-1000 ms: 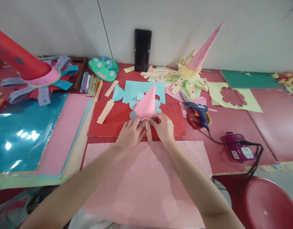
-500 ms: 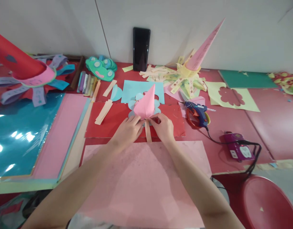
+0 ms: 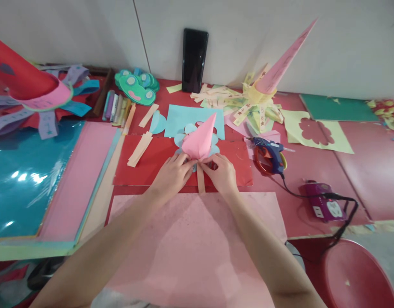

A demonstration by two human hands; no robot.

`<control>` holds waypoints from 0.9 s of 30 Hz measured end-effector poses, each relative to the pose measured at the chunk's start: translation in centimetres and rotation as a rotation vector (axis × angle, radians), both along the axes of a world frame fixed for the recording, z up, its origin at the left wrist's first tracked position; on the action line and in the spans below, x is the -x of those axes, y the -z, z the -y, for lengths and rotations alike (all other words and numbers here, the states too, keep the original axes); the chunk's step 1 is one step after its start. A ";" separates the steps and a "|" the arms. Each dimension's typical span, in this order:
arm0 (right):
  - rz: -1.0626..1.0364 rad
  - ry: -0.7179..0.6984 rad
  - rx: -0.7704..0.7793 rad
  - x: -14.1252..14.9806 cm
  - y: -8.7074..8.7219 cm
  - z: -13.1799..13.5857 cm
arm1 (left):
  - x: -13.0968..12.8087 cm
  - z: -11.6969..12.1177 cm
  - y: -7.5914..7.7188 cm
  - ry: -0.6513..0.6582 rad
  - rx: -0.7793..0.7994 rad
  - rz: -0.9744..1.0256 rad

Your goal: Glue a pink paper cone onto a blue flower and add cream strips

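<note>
A pink paper cone (image 3: pixel 201 139) tilts over a light-blue scalloped paper shape (image 3: pixel 179 140), its tip pointing up and away. My left hand (image 3: pixel 176 173) pinches the near edge of the cone from the left. On the other side my right hand (image 3: pixel 220 171) presses its thumb and fingertips at the same edge. Between both hands a tan paper strip (image 3: pixel 200 179) runs down toward me from the cone's base. The fingertips nearly meet there and hide where strip and cone join. Beneath them lies a red sheet (image 3: pixel 152 160).
To the right are a blue glue gun (image 3: pixel 270 152) and a purple power box (image 3: pixel 325 203) with black cords. A black phone (image 3: pixel 194 60) leans on the wall. Finished paper cones, a pink one (image 3: pixel 286 62) and a red one (image 3: pixel 26 72), stand at either side. Loose strips (image 3: pixel 140 149) lie left.
Both hands keep their pinch at the cone's near edge. The cone's tip leans slightly more to the right. The whole view has shifted a little.
</note>
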State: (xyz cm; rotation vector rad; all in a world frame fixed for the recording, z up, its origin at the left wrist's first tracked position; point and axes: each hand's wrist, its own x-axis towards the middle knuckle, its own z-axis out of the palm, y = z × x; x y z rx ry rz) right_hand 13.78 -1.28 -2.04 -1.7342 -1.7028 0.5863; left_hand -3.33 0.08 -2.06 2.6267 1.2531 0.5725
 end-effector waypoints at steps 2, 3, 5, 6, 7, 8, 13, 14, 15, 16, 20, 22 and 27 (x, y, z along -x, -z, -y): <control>-0.018 -0.012 -0.013 0.0 0.1 0.0 | 0.0 0.1 -0.1 -0.006 0.002 -0.004; -0.026 -0.017 -0.016 0.0 0.1 0.0 | 0.0 0.1 -0.1 -0.008 0.000 -0.007; -0.038 -0.026 -0.012 0.0 0.1 0.1 | -0.1 0.1 -0.1 -0.012 -0.006 -0.011; -0.042 -0.033 -0.008 0.0 0.1 0.1 | -0.1 0.1 -0.1 -0.013 -0.006 -0.011; -0.045 -0.041 -0.006 -0.1 0.1 0.1 | 0.0 0.1 -0.1 -0.013 -0.003 -0.008; -0.047 -0.049 -0.005 -0.1 0.1 0.2 | 0.0 0.1 -0.1 -0.013 0.001 -0.003; -0.106 -0.080 -0.004 -0.4 -0.2 0.3 | 0.0 0.2 -0.1 -0.009 0.023 0.004; -0.134 -0.059 -0.002 -0.5 -0.2 0.2 | 0.0 0.3 -0.1 -0.009 0.025 0.008; -0.159 -0.026 -0.002 -0.6 -0.2 0.2 | 0.0 0.3 -0.2 -0.011 0.026 0.013; -0.176 0.011 -0.001 -0.7 -0.2 0.2 | -0.1 0.3 -0.2 -0.013 0.027 0.022; -0.174 0.040 -0.006 -0.3 0.0 0.0 | 0.0 0.0 -0.1 -0.024 0.064 0.091; -0.146 0.014 -0.009 0.1 0.2 0.0 | 0.1 -0.2 0.0 -0.025 0.099 0.149; -0.030 -0.018 -0.036 0.6 0.4 0.0 | 0.1 -0.5 0.2 -0.036 0.134 0.202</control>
